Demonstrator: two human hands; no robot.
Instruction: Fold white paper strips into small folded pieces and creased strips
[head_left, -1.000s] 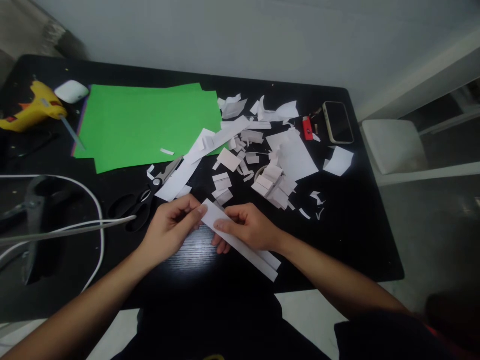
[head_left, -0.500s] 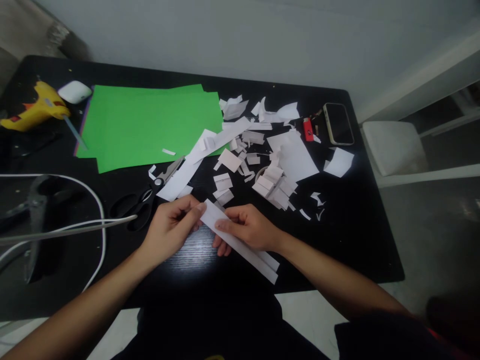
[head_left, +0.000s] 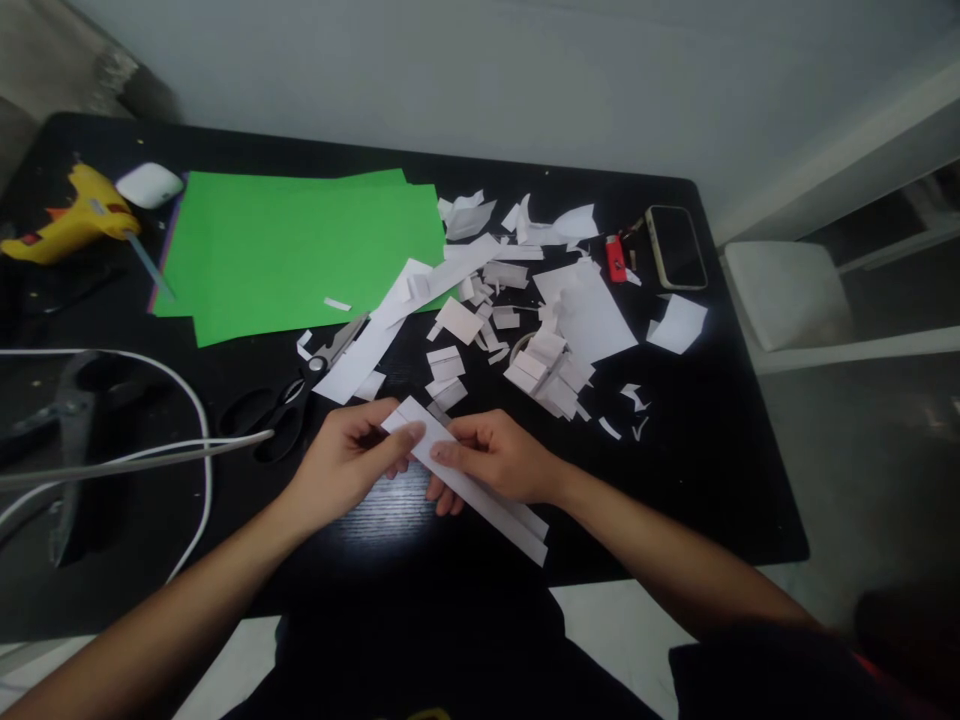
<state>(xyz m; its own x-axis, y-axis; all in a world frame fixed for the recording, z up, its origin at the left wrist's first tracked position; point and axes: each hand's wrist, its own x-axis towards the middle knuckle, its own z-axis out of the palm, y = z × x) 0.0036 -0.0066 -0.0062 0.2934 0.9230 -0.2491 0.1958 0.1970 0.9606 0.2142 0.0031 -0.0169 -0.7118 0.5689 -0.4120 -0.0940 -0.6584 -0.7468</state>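
Observation:
A folded strip of white paper [head_left: 480, 493] slants across the space between my hands, above the black table near its front edge. My left hand [head_left: 352, 455] pinches its upper left end, thumb on top and fingers beneath. My right hand [head_left: 501, 455] grips the strip around its middle, the thumb pressed on the upper face and the other fingers partly hidden underneath. The lower right end sticks out free and shows two layers. Just beyond my left hand lie black-handled scissors [head_left: 300, 385] and a long white paper strip [head_left: 360, 358].
Green sheets [head_left: 300, 250] lie at the back left, beside a yellow glue gun [head_left: 79, 215] and a white case [head_left: 150, 185]. Small paper pieces [head_left: 551, 365] are heaped in the middle. A red lighter [head_left: 616, 259] and a phone [head_left: 676, 247] are at the right. White cables [head_left: 206, 440] cross the left side.
The folded strip has slid a little up and to the left. My left thumb now sits farther in along it, and more of the strip's end shows past that thumb.

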